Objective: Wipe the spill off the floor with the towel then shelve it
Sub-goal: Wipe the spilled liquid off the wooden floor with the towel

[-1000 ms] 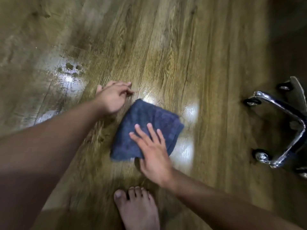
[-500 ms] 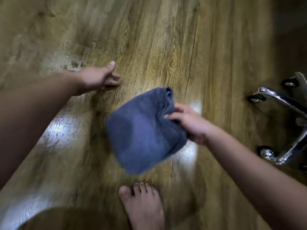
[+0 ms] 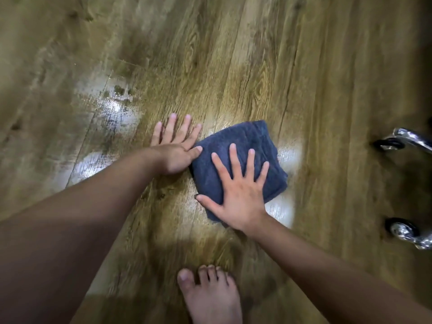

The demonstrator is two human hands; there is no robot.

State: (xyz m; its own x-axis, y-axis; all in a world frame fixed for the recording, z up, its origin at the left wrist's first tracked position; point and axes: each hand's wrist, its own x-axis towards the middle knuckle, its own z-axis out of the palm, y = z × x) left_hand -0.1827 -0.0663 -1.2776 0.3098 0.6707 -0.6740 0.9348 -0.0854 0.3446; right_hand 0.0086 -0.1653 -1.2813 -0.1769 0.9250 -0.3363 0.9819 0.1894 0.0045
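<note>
Wood-grain plank floor (image 3: 304,66), marked by bright light reflections; chrome chair base (image 3: 411,139) with castors is seen at right.

A dark slate-blue towel (image 3: 236,157) with a fine terry weave lies on a floor (image 3: 292,73) of golden-brown planks with dark wood grain and white glare patches; a chair base (image 3: 411,141) shows chrome with black casters.

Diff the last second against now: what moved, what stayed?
The towel, lifted in the right hand half a second ago, is back flat on the floor, that hand pressed open on it. The left hand now lies beside it. Wet drops, foot, chair base unchanged.
</note>
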